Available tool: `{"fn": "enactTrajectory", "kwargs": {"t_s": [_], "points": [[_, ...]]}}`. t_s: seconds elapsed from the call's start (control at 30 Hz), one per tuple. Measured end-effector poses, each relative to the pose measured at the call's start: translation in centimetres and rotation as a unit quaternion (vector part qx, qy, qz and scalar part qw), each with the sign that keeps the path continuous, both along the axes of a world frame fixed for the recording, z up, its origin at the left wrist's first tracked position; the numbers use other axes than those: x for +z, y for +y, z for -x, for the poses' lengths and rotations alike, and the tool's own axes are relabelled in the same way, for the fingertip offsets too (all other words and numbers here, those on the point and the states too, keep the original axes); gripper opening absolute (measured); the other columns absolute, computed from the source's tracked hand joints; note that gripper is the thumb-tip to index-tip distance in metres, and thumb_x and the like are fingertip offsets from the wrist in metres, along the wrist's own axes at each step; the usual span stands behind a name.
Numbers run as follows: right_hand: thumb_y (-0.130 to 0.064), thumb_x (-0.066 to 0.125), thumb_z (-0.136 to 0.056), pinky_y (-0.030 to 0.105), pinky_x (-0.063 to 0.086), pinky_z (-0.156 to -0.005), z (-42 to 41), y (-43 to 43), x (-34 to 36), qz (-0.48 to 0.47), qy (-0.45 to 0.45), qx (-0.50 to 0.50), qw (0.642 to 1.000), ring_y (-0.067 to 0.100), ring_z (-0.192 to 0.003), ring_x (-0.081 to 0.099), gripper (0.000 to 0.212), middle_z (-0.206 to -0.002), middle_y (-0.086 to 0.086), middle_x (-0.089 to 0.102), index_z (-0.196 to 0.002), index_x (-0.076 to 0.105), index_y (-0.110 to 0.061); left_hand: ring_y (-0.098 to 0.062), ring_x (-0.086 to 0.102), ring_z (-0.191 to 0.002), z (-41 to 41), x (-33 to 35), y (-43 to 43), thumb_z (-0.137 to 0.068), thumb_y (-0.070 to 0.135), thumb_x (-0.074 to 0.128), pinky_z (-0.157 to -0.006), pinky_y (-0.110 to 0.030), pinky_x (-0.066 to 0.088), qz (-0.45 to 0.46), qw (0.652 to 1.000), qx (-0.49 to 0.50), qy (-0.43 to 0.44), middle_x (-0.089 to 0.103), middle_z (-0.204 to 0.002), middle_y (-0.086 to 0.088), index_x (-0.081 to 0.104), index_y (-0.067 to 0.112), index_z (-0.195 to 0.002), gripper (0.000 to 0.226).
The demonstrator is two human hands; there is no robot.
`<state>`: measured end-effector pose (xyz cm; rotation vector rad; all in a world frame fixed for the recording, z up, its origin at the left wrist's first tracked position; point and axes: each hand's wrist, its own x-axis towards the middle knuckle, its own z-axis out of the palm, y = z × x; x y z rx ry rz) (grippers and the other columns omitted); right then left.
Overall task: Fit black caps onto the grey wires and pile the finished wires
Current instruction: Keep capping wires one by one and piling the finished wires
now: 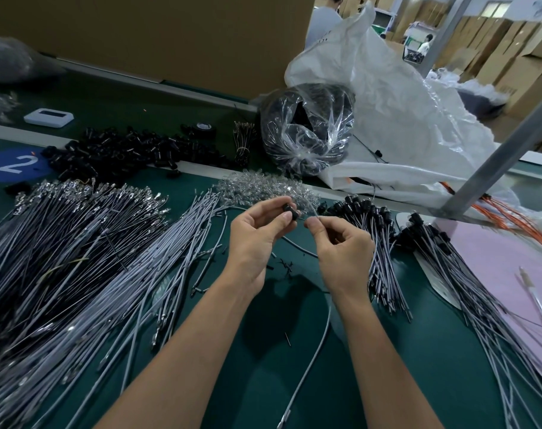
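Observation:
My left hand (257, 239) pinches a small black cap (290, 212) between thumb and fingers above the green table. My right hand (341, 246) pinches the tip of a grey wire (317, 345) just right of the cap; the wire hangs down under my right wrist and curves toward the table's near edge. The wire tip sits close to the cap's opening. A large spread of bare grey wires (77, 258) lies to the left. Two piles of capped wires (378, 243) lie to the right. Loose black caps (133, 150) are heaped at the back left.
A heap of small clear parts (263, 187) lies just behind my hands. Behind it stand a clear bag of black parts (307, 131) and a big white sack (403, 119). A pink sheet (496, 258), orange wires (511, 218) and a grey metal post (496, 156) are at right.

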<state>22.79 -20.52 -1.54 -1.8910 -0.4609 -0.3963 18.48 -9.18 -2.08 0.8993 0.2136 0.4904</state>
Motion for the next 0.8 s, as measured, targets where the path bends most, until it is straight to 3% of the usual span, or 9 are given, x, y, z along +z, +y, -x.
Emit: {"fn": "enactTrajectory", "kwargs": {"t_s": [0.33, 0.67, 0.8], "points": [[-0.014, 0.074, -0.085, 0.019, 0.051, -0.068, -0.34, 0.03, -0.13, -0.035, -0.019, -0.026, 0.999, 0.011, -0.072, 0.068, 0.004, -0.076, -0.006, 0.071, -0.087, 0.078, -0.012, -0.017, 0.071, -0.085, -0.01, -0.11, -0.06, -0.084, -0.009, 0.067, -0.075, -0.021, 0.056, 0.000, 1.000, 0.004, 0.007, 0.076, -0.090, -0.006, 0.073, 0.010, -0.093, 0.021], [-0.012, 0.074, -0.085, 0.028, 0.056, -0.072, -0.24, -0.06, -0.10, -0.013, -0.037, -0.022, 0.999, 0.013, -0.075, 0.069, 0.005, -0.081, 0.001, 0.073, -0.088, 0.078, -0.009, -0.017, 0.071, -0.085, 0.04, -0.13, -0.35, -0.084, -0.009, 0.066, -0.076, -0.021, 0.056, -0.027, 1.000, 0.001, 0.008, 0.075, -0.088, -0.007, 0.072, 0.008, -0.093, 0.020], [-0.010, 0.074, -0.085, 0.026, 0.055, -0.072, -0.12, 0.04, -0.15, 0.002, -0.050, -0.016, 0.999, 0.011, -0.075, 0.068, 0.005, -0.081, 0.000, 0.073, -0.088, 0.078, -0.008, -0.016, 0.071, -0.086, 0.12, -0.15, -0.50, -0.084, -0.010, 0.066, -0.077, -0.022, 0.056, -0.045, 0.999, -0.003, 0.004, 0.074, -0.086, -0.006, 0.072, 0.008, -0.092, 0.021]]}}
